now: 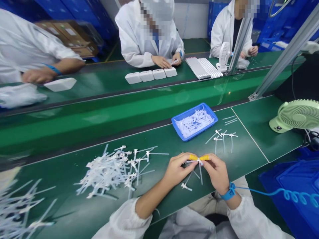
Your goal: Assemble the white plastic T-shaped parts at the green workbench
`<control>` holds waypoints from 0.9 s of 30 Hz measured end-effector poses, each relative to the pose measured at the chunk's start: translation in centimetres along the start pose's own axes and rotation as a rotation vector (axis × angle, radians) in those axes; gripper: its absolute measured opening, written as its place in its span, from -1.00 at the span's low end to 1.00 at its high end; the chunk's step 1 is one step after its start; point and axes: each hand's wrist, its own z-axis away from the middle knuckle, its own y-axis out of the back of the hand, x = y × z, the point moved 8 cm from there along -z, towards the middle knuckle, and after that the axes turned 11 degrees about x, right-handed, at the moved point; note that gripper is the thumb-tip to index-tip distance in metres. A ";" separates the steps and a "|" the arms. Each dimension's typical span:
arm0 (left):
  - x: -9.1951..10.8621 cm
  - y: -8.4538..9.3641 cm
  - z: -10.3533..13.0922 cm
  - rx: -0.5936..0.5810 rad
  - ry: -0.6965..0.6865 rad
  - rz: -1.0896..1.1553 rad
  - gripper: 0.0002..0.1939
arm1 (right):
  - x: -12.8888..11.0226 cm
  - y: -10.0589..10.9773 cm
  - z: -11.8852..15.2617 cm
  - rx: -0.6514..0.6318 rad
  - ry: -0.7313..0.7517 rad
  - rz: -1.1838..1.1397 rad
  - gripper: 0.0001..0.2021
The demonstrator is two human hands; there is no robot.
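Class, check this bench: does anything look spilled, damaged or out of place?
Nothing looks clearly spilled or damaged. One piece seems slightly odd: it lies below the left hand in the picture, apart from the pile farther left. It may be there on purpose.

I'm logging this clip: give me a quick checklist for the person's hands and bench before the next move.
1. Left-hand grip: ok; left hand pinches at the small white fitting.
2. Right-hand grip: ok; right hand meets it from the other side.
3. Finger covers: ok; yellow covers show on both hands.
4. Wrist strap: ok; blue strap circles the right wrist, coiled cord attached.
5. Tube fully seated in the fitting: cannot tell; fingertips hide the joint.
6. Space below the hands free: not ok; a loose fitting with tube lies there.
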 end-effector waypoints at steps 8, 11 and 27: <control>-0.1 0.0 0.1 -0.001 -0.026 -0.016 -0.82 | 1.2 -0.2 -0.2 -0.016 -0.070 -0.041 -0.82; 0.1 0.0 -0.1 0.015 -0.002 -0.039 -0.79 | 1.9 -0.6 0.0 -0.025 -0.129 -0.093 -0.86; -1.8 3.0 -1.6 0.012 -0.027 -0.157 -0.70 | -0.8 6.9 -2.5 0.259 0.057 0.056 -0.69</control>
